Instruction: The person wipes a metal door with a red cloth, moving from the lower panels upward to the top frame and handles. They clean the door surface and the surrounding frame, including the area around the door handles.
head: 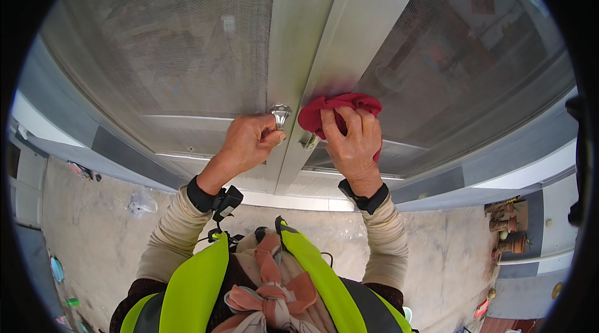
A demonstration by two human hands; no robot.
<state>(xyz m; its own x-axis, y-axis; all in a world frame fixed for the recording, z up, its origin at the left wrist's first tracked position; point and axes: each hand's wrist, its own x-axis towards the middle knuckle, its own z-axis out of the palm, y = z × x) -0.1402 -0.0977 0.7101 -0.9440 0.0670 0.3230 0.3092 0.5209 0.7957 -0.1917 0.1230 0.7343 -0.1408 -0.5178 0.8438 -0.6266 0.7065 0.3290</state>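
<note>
Before me stands a pair of pale metal screen doors, the left door frame [299, 19] meeting the right door frame [369, 10] in the middle. My left hand [248, 138] is closed around a shiny metal door handle [281, 112] on the left door; the handle's upper end shows above my fingers. In my right hand [351, 138] is a bunched red cloth [311, 115], pressed against the right door's frame. Just below the cloth, a second metal handle [311, 142] shows in part, the rest hidden by my hand and the cloth.
Mesh panels [187, 28] fill the upper doors. Behind me, a concrete floor [93, 220] carries a clear plastic bag [142, 202] at left. Potted plants [517, 244] line the right wall. A blue basin [56, 269] lies at the far left.
</note>
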